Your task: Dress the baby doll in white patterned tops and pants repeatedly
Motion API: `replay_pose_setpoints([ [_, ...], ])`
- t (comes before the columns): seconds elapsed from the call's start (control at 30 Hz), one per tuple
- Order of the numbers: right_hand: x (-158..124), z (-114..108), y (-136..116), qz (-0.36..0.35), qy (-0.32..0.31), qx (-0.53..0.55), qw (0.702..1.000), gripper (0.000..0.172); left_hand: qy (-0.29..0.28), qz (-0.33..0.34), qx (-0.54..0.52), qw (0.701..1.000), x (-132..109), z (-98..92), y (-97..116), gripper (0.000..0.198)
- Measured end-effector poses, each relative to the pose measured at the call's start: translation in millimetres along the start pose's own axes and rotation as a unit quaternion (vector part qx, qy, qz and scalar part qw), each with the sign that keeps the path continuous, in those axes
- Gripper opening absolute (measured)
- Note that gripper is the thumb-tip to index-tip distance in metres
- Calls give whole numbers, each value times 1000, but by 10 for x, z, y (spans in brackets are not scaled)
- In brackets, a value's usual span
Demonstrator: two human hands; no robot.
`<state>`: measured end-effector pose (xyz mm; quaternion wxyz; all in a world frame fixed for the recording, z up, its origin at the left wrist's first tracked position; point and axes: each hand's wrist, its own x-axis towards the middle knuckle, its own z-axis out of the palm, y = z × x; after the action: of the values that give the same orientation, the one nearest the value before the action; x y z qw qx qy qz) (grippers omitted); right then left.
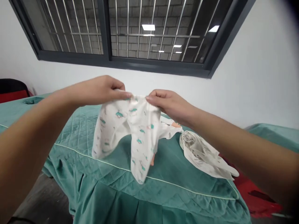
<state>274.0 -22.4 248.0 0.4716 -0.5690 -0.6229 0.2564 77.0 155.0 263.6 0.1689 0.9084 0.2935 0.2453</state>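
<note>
A small pair of white baby pants (pixel 140 133) with green car prints hangs in the air, its legs pointing down. My left hand (pixel 109 88) is closed on the waistband at one side, thumb on top. At the other side my right hand (pixel 164 99) pinches the same waistband. Behind the pants, partly hidden, lies a white garment (pixel 167 130) with orange patches on the green cover. To the right of it rests a cream cloth bag (pixel 201 154), crumpled and lying flat.
A green quilted cover (pixel 177 183) with pale piping drapes over the table and down its front. A barred window (pixel 149 31) is in the white wall behind. A black and red chair (pixel 12 90) stands at far left; red fabric (pixel 257 199) shows at lower right.
</note>
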Motion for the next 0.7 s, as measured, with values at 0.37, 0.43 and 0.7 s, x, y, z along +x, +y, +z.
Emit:
replay_pose_setpoints([
  [0.37,758,-67,1872,54,124,-252,958,38,7,-8,-69,998,272,1536,-312,35],
  [0.43,844,-230,2292,143,164,-303,928,61,-109,-33,-229,967,213,1952,-270,39],
  [0.7,1212,-866,3048,347,147,-269,886,110,-65,-3,-153,986,230,2834,-481,44],
])
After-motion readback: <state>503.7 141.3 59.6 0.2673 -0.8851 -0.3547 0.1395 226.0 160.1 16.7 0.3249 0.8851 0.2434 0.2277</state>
